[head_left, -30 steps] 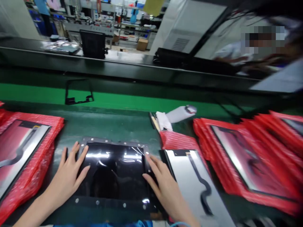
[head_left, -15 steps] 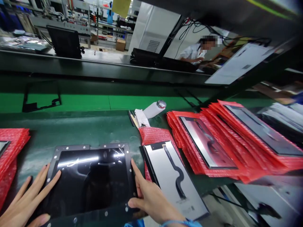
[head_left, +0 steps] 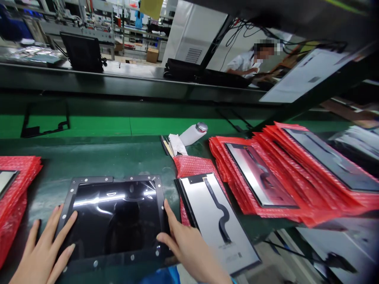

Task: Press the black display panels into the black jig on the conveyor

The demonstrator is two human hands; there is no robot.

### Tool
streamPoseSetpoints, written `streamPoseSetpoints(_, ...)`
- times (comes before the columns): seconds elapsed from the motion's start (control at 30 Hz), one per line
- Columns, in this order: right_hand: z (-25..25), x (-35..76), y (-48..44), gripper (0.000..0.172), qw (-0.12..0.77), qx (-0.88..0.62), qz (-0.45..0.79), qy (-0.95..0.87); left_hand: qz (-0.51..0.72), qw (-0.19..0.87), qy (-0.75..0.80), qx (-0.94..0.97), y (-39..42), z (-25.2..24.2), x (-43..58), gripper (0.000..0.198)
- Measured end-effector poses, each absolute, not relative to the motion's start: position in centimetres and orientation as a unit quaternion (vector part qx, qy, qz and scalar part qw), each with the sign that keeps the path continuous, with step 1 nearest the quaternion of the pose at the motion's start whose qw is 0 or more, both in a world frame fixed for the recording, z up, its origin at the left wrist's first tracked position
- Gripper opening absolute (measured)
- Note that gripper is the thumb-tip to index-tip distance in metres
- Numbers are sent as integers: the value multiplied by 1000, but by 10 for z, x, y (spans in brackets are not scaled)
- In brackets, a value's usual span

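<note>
A black display panel [head_left: 115, 219] lies face up on the green bench in a dark frame dotted with pale round spots. My left hand [head_left: 44, 244] rests on its left edge with the fingers spread. On the opposite edge, my right hand [head_left: 186, 240] grips the panel, thumb over the border and fingers along the side. Just right of that hand, a silver-backed display panel [head_left: 219, 221] with a dark ribbon cable lies face down, partly over a red bubble-wrap bag [head_left: 194, 165].
Behind the panels lie a white bottle [head_left: 193, 134] and thin tools [head_left: 167, 146]. Red bubble-wrap bags with panels [head_left: 263, 177] are stacked to the right, and another red bag stack [head_left: 20, 193] is at left. A person [head_left: 245, 63] sits beyond the shelf.
The left hand's thumb has shifted up and inward onto the lower frame edge. The right thumb has moved slightly up and left. The view has shifted a little.
</note>
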State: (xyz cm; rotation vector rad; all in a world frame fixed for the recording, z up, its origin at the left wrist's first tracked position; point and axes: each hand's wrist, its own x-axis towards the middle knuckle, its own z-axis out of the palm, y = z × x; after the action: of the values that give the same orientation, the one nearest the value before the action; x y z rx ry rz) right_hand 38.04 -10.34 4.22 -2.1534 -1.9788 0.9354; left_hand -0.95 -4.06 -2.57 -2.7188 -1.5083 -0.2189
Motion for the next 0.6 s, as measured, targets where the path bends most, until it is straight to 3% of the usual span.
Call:
streamPoseSetpoints(0.07, 55, 382, -83, 65, 33, -688, 242, -683, -82, 26, -481, -873, -41, -22, -5, 72)
streamPoseSetpoints(0.2, 75, 366, -28, 47, 119, -619, 148, -762, -94, 51, -478, -872, -42, -14, 2, 76)
streamPoseSetpoints(0.5, 44, 319, 26, 53, 203, -460, 166, -848, -98, 99, -505, -852, -49, -3, 14, 74)
streamPoseSetpoints(0.6, 39, 321, 34, 54, 264, -476, 260, -797, -107, 97, -511, -847, -50, -5, 16, 74)
